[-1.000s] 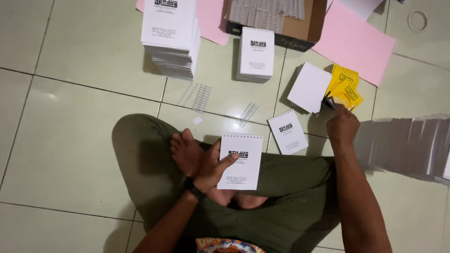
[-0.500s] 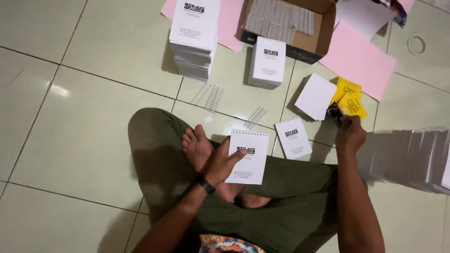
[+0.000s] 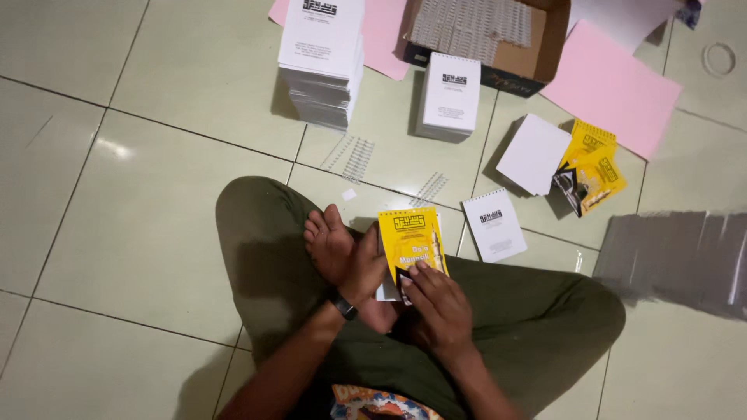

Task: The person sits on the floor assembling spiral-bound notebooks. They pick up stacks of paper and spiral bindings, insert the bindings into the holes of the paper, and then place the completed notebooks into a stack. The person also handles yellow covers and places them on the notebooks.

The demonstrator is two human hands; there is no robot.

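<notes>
A person sits cross-legged on a pale tiled floor (image 3: pixel 140 233), bare foot (image 3: pixel 331 245) tucked in at the centre of the frame. The left hand (image 3: pixel 366 268), a dark watch at its wrist, grips the left edge of a white notepad (image 3: pixel 384 292) from beneath, fingers wrapped around it. The right hand (image 3: pixel 436 299) lays a yellow cover sheet (image 3: pixel 410 241) on top of that notepad, fingertips pressed flat on the sheet's lower part and closed on it. Both lie just above the lap, centre of the frame.

Right of them, on the floor, lies a single white spiral notepad (image 3: pixel 494 225). Further up right sit a small pile of blank white sheets (image 3: pixel 533 153) and, touching it, a loose pile of yellow covers (image 3: pixel 593 165). At the top, a tall stack of printed white pads (image 3: pixel 320 58) stands left of a shorter stack (image 3: pixel 449 97), with an open cardboard box of wire binding combs (image 3: pixel 486 31) behind. Pink paper sheets (image 3: pixel 615 89) lie at the upper right. Loose wire combs (image 3: pixel 352 158) rest on the tiles below the tall stack. A blurred grey row of stacked sheets (image 3: pixel 677 260) fills the right edge.
</notes>
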